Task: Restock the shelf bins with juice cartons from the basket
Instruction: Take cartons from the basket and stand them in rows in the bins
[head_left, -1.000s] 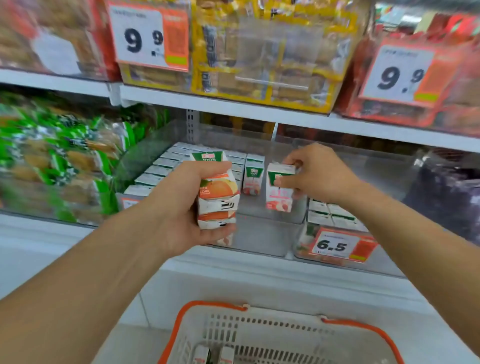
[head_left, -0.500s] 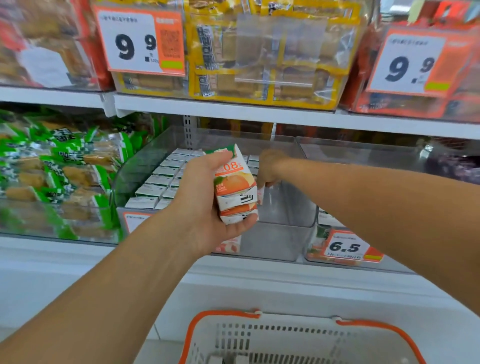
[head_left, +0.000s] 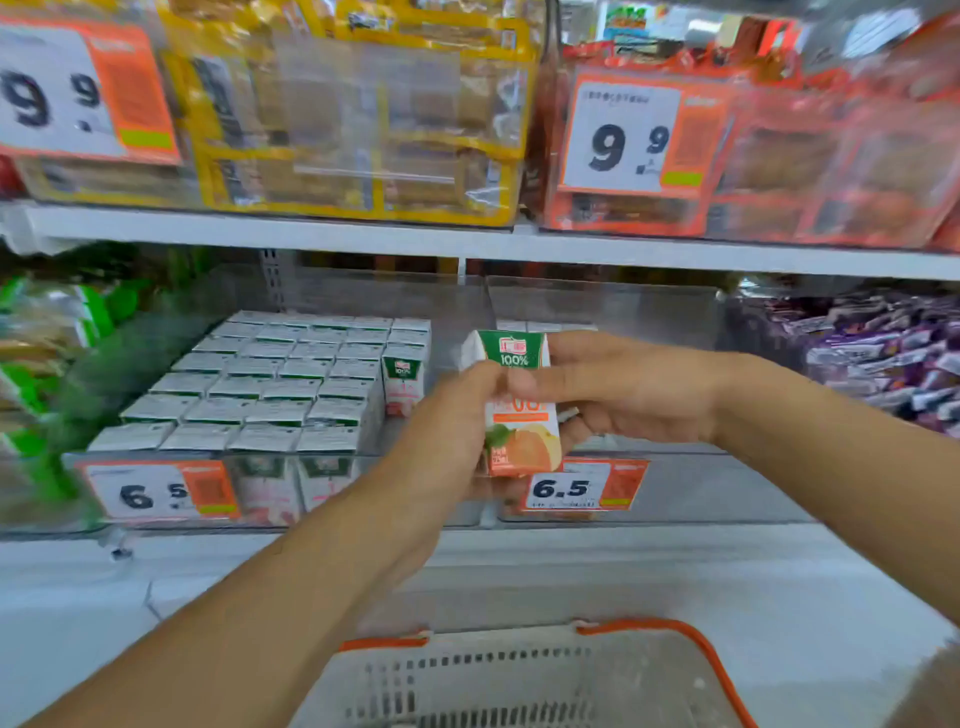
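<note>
Both hands meet on a small white-and-green juice carton with an orange printed on it (head_left: 519, 410), held upright in front of the shelf, between the two clear plastic bins. The left hand (head_left: 447, 436) grips its left side with curled fingers; the right hand (head_left: 623, 387) pinches the top (apparently taking it over for placing). The left clear bin (head_left: 332, 291) is nearly full.

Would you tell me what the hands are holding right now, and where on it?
Both hold an orange juice carton: left hand grips its left side, right hand its upper right side.
</note>
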